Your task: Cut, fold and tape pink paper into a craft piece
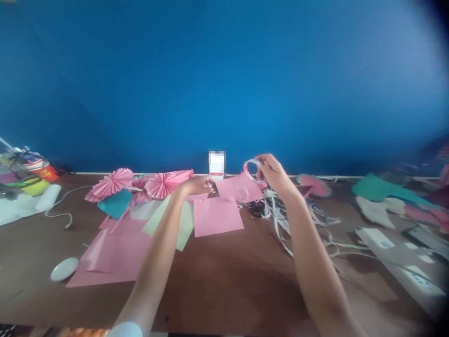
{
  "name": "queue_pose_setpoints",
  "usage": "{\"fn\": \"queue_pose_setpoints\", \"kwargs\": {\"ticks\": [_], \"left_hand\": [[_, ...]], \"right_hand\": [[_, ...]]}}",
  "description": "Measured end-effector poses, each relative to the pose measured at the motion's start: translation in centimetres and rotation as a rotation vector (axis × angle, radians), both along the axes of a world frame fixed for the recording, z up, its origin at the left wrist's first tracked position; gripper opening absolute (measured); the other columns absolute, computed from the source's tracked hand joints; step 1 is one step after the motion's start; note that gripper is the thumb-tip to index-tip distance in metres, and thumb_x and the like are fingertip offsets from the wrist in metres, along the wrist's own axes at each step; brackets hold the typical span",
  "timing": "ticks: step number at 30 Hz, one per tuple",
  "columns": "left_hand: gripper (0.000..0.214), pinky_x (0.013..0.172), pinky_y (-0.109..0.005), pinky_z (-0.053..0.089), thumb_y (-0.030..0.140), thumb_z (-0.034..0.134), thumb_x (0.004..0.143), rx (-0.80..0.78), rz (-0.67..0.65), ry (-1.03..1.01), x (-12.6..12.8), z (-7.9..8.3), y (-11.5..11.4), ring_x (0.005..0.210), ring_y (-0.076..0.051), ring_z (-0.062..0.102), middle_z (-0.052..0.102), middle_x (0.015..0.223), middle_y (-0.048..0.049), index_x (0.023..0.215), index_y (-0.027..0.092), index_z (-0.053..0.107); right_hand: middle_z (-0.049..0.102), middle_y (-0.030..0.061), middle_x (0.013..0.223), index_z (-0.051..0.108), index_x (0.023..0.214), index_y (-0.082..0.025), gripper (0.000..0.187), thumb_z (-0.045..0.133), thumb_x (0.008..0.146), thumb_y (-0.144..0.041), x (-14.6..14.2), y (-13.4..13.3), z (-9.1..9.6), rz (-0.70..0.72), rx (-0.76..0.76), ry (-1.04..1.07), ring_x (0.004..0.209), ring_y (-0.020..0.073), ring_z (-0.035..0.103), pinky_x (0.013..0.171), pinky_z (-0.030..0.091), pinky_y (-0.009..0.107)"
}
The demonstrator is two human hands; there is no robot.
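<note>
My right hand (271,171) is raised over the back of the table, its fingers closed on a white and pink roll of tape (251,162). My left hand (199,184) is low near the base of an upright phone (216,164), its fingers drawn together. Whatever they may pinch is too small to make out. Between the hands lies a tilted pink sheet (235,185), partly over another pink sheet (218,219) in front. A pale green sheet (184,224) shows beside my left forearm.
Pleated pink paper fans (163,184) and a teal sheet (115,204) lie left, with larger pink paper (112,252) in front. White paper strips (277,213) tangle beneath my right arm. A power strip (417,278) is at right. A blue wall (224,84) rises behind.
</note>
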State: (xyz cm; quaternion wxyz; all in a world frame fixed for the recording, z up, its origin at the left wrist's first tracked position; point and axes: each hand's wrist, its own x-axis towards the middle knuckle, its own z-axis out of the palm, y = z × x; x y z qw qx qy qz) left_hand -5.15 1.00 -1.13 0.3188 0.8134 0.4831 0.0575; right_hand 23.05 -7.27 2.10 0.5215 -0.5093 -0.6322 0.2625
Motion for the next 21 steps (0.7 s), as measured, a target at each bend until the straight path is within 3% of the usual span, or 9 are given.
{"fn": "queue_pose_setpoints", "kwargs": {"ticks": [4, 7, 10, 15, 18, 21], "left_hand": [[0.055, 0.085, -0.030, 0.047, 0.052, 0.057, 0.085, 0.058, -0.118, -0.321, 2.9, 0.8, -1.7, 0.107, -0.024, 0.062, 0.064, 0.122, -0.0098, 0.133, 0.025, 0.049], [0.048, 0.082, -0.028, 0.048, 0.052, 0.054, 0.089, 0.080, -0.211, -0.545, 4.6, 1.5, -2.9, 0.102, -0.022, 0.063, 0.066, 0.114, -0.0099, 0.126, 0.022, 0.051], [0.041, 0.077, -0.026, 0.047, 0.052, 0.042, 0.095, 0.215, -0.180, -0.599, 5.1, 1.9, -3.4, 0.091, -0.019, 0.063, 0.068, 0.103, -0.0077, 0.116, 0.020, 0.056], [0.046, 0.088, -0.026, 0.045, 0.054, 0.037, 0.097, 0.454, -0.099, -0.623, 4.9, 2.2, -3.2, 0.100, -0.019, 0.061, 0.065, 0.119, -0.0077, 0.119, 0.020, 0.059], [0.048, 0.090, -0.026, 0.046, 0.055, 0.038, 0.096, 0.499, -0.109, -0.670, 4.9, 2.2, -3.3, 0.109, -0.021, 0.059, 0.061, 0.127, -0.0098, 0.120, 0.019, 0.058], [0.044, 0.087, -0.025, 0.047, 0.051, 0.040, 0.096, 0.532, -0.076, -0.701, 5.1, 2.2, -3.6, 0.103, -0.020, 0.062, 0.062, 0.126, -0.0101, 0.120, 0.019, 0.058]], "right_hand": [[0.053, -0.0030, 0.068, 0.051, 0.108, -0.019, 0.019, 0.045, 0.093, -0.029, -1.2, -1.0, 0.8, 0.190, 0.031, 0.057, 0.061, 0.0104, 0.051, 0.059, 0.041, 0.024], [0.053, -0.0021, 0.075, 0.048, 0.111, -0.020, 0.021, 0.046, 0.094, -0.030, -1.6, -1.6, 1.3, 0.328, 0.043, 0.070, 0.066, 0.0105, 0.053, 0.063, 0.043, 0.024], [0.059, 0.0018, 0.086, 0.047, 0.113, -0.020, 0.024, 0.050, 0.093, -0.032, -1.6, -1.8, 1.4, 0.428, 0.039, -0.002, 0.079, 0.0131, 0.058, 0.073, 0.047, 0.027], [0.065, 0.0064, 0.103, 0.056, 0.108, -0.020, 0.023, 0.059, 0.086, -0.027, -1.4, -1.6, 1.0, 0.398, 0.063, -0.290, 0.095, 0.0172, 0.060, 0.086, 0.046, 0.030], [0.068, 0.0043, 0.101, 0.060, 0.105, -0.021, 0.019, 0.058, 0.086, -0.023, -1.6, -1.5, 1.0, 0.413, 0.033, -0.380, 0.093, 0.0169, 0.062, 0.085, 0.046, 0.030], [0.069, 0.0031, 0.100, 0.062, 0.101, -0.022, 0.016, 0.059, 0.085, -0.024, -1.9, -1.5, 1.0, 0.415, 0.015, -0.426, 0.092, 0.0173, 0.062, 0.084, 0.045, 0.030]]}}
